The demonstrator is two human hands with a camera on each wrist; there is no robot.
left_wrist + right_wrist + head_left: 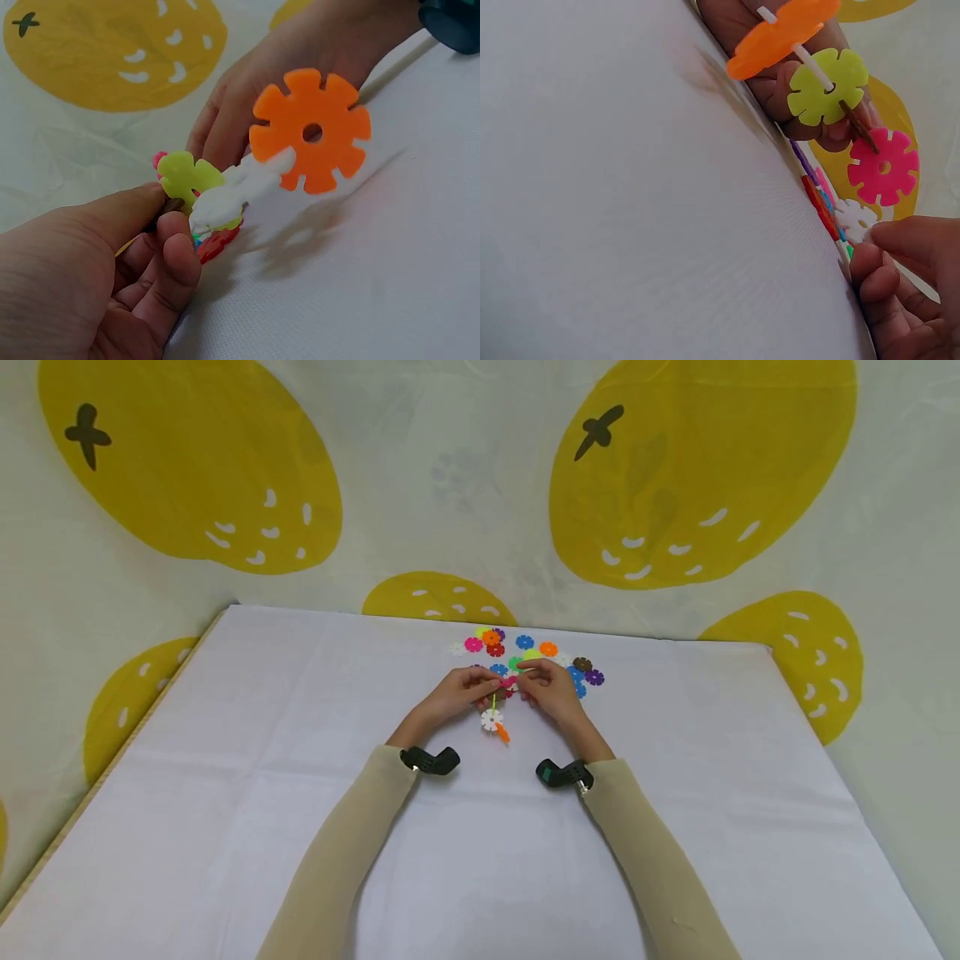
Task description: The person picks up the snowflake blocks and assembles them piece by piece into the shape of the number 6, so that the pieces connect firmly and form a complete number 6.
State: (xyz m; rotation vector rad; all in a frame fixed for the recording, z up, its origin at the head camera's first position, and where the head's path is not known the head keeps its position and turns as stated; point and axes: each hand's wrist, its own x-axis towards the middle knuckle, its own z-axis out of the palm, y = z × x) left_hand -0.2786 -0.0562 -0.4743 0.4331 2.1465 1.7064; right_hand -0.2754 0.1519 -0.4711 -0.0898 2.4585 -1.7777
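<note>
My left hand [459, 690] pinches a chain of slotted snowflake discs between thumb and fingers, gripping it at a brown disc [860, 127]. In the right wrist view a pink disc [902, 166] sits at one end of the chain, then the brown one, a yellow-green disc [816, 94], a white disc seen edge-on [810, 64] and an orange disc [787, 37]. That orange end hangs towards the person in the head view. My right hand [553, 693] pinches a loose white disc [853, 218] close to the pink one; whether they touch, I cannot tell.
Loose discs in many colours lie scattered beyond and around the hands, among them a blue disc [524, 642], an orange disc [548, 649] and a purple disc [595, 677]. A white cloth [480, 877] covers the table, and a patterned curtain [450, 468] hangs behind its far edge.
</note>
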